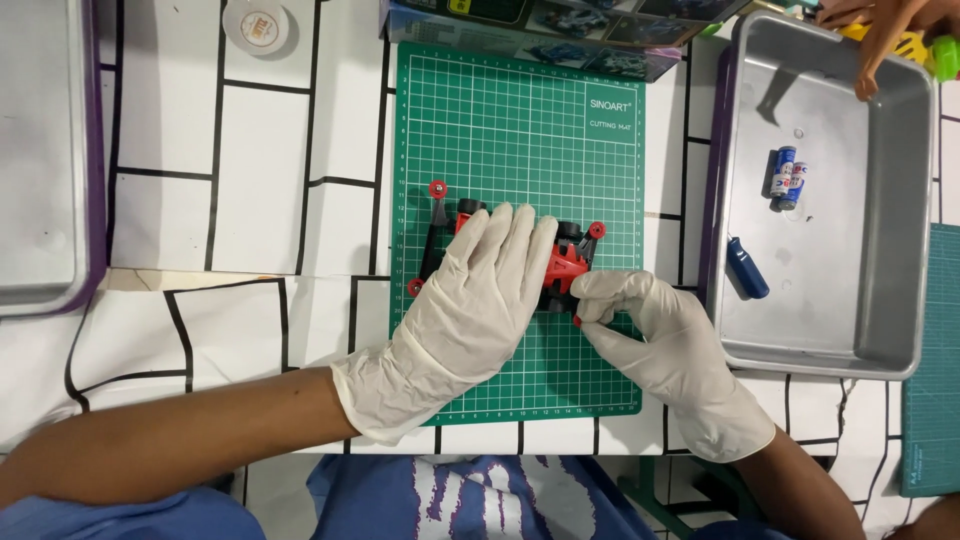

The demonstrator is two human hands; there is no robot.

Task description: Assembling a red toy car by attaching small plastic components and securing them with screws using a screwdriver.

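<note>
Left hand [470, 305], white glove, lies flat w/ fingers spread over the red and black toy car [560, 265], pressing it down near the middle of the green cutting mat [520, 120]. Right hand [665, 340], also gloved, pinches a small red part [578, 321] at the car's near right end betw. thumb and fingertips. Car sits sideways on the mat; small red rollers [437, 188] stick out at its left and right ends, black wheels partly hidden under the left palm.

Mat lies at the desk's [250, 200] centre, near edge close to the person's blue shirt. Desk cover is white w/ black brick-like lines.

Right of the mat, just beside it: a metal tray [880, 300]. In it, two blue batteries [787, 178] side by side toward the far end, and a dark blue cylinder [748, 267] near the tray's left wall, apart from them. Another person's hand [880, 30] reaches over the tray's far right corner.

Far edge of the desk: a printed box [540, 35] touching the mat's top edge, and a round white tape roll [259, 25] to the left. Second tray [40, 150] at the desk's left edge.
</note>
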